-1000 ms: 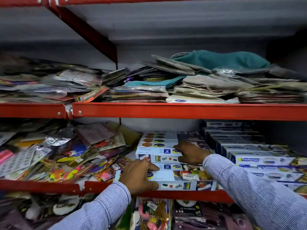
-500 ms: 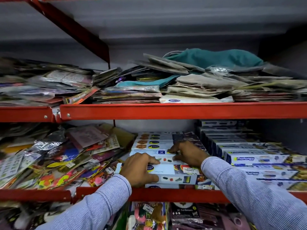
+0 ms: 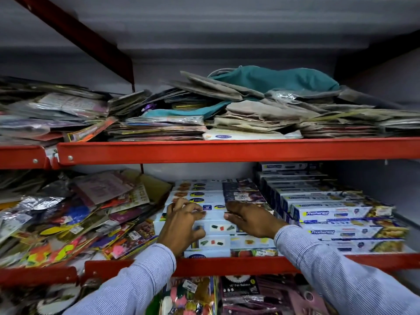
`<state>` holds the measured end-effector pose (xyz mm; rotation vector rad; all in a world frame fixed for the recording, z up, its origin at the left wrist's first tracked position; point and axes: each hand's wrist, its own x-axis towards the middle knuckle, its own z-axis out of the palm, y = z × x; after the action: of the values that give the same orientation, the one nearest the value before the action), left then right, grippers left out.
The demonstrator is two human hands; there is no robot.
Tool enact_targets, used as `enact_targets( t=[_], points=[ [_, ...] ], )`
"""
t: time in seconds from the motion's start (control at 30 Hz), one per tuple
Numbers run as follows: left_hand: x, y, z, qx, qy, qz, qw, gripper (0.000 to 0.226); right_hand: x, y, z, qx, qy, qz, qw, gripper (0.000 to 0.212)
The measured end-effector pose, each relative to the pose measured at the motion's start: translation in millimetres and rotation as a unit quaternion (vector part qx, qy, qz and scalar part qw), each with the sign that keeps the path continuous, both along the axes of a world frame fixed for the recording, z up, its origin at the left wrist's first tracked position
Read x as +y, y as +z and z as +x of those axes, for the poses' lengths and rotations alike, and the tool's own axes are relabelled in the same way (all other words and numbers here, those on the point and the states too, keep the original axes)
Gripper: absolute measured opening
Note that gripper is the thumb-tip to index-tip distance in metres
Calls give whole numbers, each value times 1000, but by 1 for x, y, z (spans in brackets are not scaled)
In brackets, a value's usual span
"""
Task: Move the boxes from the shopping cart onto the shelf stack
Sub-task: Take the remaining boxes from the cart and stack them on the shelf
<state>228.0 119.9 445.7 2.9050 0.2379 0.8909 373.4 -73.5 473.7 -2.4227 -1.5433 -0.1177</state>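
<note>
You are facing a red metal rack. Nearest you, under the lower shelf's front rail (image 3: 227,266), hang packets of party goods (image 3: 188,296). Your striped sleeves (image 3: 141,283) cross that rail and reach onto the shelf.

On the shelf, your left hand (image 3: 181,226) rests with fingers spread and curled on the stack of pale blue boxes (image 3: 218,228), which lies stepped back from the rail. Your right hand (image 3: 252,219) lies flat just beside it on the same stack, fingers pointing left toward the other hand; the two hands are close but not touching, and neither one is closed around a box.

Left of the stack sits a loose heap of bright packets (image 3: 75,221). Right of it stands a second stack of long foil-wrap boxes (image 3: 336,214).

Farther up, the upper shelf rail (image 3: 227,150) carries flat packets and folded fabric (image 3: 272,80) against a grey wall.
</note>
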Motion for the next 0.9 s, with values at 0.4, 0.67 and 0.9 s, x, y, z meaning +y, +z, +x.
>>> enact_targets(
  t=[0.4,0.67,0.9],
  points=[
    [-3,-16,6,-45,-50,-12,998,43,-4,-8,-1,-24,7,7,1000,53],
    [-7,-25,2,-61,-30,62,996,48,-8,-26,-6,-123,-15,107,986,49],
    [-6,-52,4,-53,54,155,985,63,-9,-82,-11,-225,-153,209,939,61]
  ],
)
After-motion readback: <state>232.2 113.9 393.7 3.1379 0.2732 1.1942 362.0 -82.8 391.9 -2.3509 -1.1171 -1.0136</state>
